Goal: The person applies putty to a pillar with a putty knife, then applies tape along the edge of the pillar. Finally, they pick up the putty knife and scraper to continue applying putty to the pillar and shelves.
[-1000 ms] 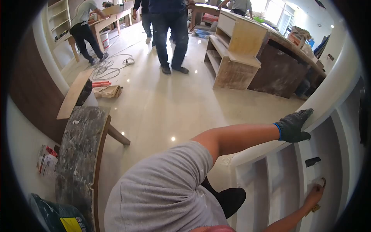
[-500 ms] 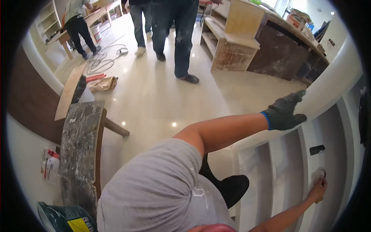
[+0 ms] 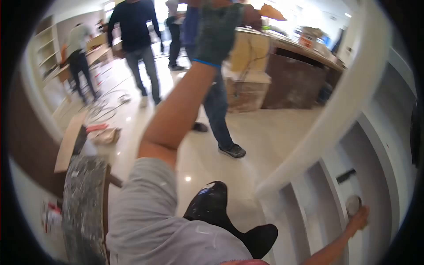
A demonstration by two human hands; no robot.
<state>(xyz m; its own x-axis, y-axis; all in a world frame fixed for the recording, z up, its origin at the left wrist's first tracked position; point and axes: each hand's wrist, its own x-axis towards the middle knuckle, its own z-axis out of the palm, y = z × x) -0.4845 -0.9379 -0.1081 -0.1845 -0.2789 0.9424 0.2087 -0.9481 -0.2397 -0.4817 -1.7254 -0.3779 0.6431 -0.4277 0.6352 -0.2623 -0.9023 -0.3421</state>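
We look down past a grey shirt [image 3: 168, 221] and a black shoe [image 3: 221, 212] at a glossy tiled floor. Our right hand [image 3: 358, 219] is bare and reaches low at the right, pressed against a small round disc [image 3: 353, 204] that sits on the white panel of a shelf unit [image 3: 375, 145]; the fingers curl at the disc's lower edge, but we cannot tell whether they grip it or only touch it. Just above the disc a dark slot [image 3: 346, 176] shows in the same panel. Our left hand [image 3: 218, 28] wears a dark knitted glove with a blue cuff and is raised high in the air, well apart from the shelf unit; it is blurred, so we cannot tell how far it is open, and it touches nothing that we can see. To the left stands a paint-spattered bench [image 3: 84, 207]. Beyond, several people [image 3: 137, 48] stand or walk near a wooden counter [image 3: 291, 75].
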